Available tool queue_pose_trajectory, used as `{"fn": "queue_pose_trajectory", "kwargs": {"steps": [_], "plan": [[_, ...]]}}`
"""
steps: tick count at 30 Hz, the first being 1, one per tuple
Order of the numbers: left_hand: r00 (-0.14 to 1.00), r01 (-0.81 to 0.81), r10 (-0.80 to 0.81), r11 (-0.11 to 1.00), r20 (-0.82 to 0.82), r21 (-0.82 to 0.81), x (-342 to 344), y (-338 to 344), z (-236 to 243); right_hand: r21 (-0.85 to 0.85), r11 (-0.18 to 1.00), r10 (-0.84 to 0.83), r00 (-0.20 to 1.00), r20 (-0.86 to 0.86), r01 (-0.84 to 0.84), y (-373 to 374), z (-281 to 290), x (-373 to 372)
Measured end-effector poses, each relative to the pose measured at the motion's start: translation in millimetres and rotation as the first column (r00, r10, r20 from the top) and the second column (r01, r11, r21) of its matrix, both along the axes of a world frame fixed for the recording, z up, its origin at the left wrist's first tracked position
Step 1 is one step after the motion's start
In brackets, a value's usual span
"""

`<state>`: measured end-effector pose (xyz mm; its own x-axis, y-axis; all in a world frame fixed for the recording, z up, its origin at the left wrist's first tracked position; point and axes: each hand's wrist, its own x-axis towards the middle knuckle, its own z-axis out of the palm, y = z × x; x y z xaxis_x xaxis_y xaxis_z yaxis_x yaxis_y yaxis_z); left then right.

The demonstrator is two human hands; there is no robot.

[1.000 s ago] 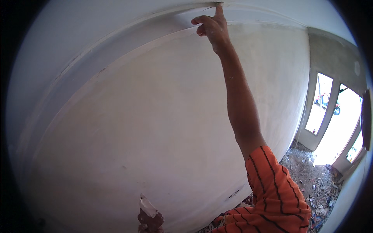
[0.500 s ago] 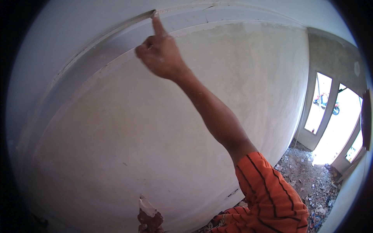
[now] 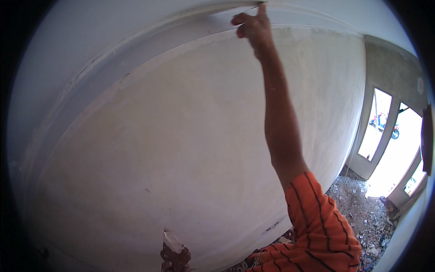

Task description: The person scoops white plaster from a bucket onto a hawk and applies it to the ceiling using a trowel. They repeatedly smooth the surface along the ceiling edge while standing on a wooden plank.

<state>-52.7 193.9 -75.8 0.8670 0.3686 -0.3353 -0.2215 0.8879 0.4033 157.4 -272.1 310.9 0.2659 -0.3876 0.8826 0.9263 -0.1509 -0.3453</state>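
Observation:
My right hand (image 3: 256, 26) is raised high, with its arm stretched up from the lower right in an orange striped sleeve (image 3: 317, 217). One finger points up and its tip touches the seam beneath the ceiling, along the pale cornice (image 3: 181, 28). The other fingers are partly bent and apart, and I see nothing held in them. Pale smudges marked this hand a moment earlier. A thin dark crack runs along the seam beside the fingertip. My left hand is not visible.
A large plastered wall (image 3: 181, 136) curves across the view. Low on it is a jagged reddish-brown patch (image 3: 172, 256) with a pale edge. At the right, bright door and window openings show a motorbike (image 3: 394, 131) outside. Rubble (image 3: 358, 213) covers the floor near them.
My right hand has moved to the right along the ceiling seam, its fingertip staying at the cornice. The arm is now more upright, and the bent fingers have spread a little.

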Motion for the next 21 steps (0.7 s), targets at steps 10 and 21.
{"fn": "queue_pose_trajectory", "kwargs": {"steps": [10, 21], "plan": [[0.689, 0.494, -0.402, 0.87, 0.603, 0.015, 18.4, 18.3, -54.6, -0.388, 0.874, -0.354, 0.93, -0.097, 0.292, 219.0, -26.4, -33.8], [0.995, 0.07, -0.07, 0.998, 0.07, 0.008, 15.1, 12.9, -50.1, 0.064, 0.972, -0.227, 0.974, -0.014, 0.228, 30.9, -52.3, -15.0]]}}
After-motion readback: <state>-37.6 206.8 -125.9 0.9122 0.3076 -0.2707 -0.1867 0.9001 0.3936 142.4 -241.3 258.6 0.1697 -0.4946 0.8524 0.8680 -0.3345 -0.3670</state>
